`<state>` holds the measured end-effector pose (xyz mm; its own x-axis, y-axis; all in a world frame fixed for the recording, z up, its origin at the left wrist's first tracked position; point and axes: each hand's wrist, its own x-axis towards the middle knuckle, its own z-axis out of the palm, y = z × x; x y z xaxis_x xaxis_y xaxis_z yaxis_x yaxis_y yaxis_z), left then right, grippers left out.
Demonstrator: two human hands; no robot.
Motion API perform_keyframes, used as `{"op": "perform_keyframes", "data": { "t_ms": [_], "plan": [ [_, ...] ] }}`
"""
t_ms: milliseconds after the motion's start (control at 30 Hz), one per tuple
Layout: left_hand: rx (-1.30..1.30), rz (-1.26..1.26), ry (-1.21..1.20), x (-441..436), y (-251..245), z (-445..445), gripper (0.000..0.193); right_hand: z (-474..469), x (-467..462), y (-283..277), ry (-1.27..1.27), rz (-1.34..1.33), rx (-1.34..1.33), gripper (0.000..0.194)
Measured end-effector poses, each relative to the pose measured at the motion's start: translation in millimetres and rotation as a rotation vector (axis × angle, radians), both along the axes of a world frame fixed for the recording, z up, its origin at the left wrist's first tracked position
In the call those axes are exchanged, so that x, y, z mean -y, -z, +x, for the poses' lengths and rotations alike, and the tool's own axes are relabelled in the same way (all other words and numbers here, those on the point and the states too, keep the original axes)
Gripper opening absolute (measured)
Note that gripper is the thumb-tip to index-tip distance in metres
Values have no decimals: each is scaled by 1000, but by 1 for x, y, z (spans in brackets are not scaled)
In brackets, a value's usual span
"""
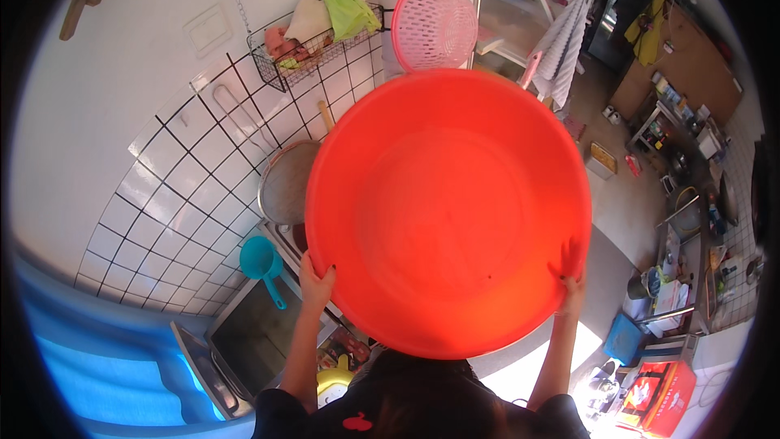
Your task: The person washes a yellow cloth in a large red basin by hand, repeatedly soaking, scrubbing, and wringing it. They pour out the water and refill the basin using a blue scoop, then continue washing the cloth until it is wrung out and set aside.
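A large round red plastic basin (445,207) fills the middle of the view, its hollow side facing me. My left hand (317,283) grips its lower left rim, thumb over the edge. On the lower right rim, my right hand (573,292) holds it the same way, the fingers behind the wall. Inside the basin I see only bare plastic and a small dark speck near the bottom. Whatever stands directly behind the basin is hidden. Left of my left hand, a teal plastic dipper (261,259) hangs or rests by a metal sink (256,329).
A pink colander (436,24) hangs above the basin. Beside it a wire basket (317,52) on the wall holds cloths. A round mesh strainer (289,183) is partly covered by the basin. Cluttered shelves (676,116) and a red insulated bag (658,396) stand at right.
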<state>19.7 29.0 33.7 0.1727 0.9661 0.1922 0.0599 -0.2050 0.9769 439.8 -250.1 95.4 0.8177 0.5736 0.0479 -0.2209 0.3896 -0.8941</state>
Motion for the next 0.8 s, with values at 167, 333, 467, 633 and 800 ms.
{"op": "perform_keyframes", "data": {
  "t_ms": [167,333,467,633,800],
  "plan": [
    [-86,89,-83,-3,-60,-7,53,-5,-5,12,3,96,-69,67],
    [-77,41,-120,6,-133,-7,51,-11,-12,23,-91,105,-216,59],
    [-38,-38,-100,11,-156,-6,48,-14,-6,40,-138,37,-319,56],
    [-58,-89,-72,3,-129,-20,44,-28,0,32,-106,-43,-344,52],
    [-2,-157,-16,-12,-78,-19,43,-23,12,29,-9,-161,-275,45]
  ]
}}
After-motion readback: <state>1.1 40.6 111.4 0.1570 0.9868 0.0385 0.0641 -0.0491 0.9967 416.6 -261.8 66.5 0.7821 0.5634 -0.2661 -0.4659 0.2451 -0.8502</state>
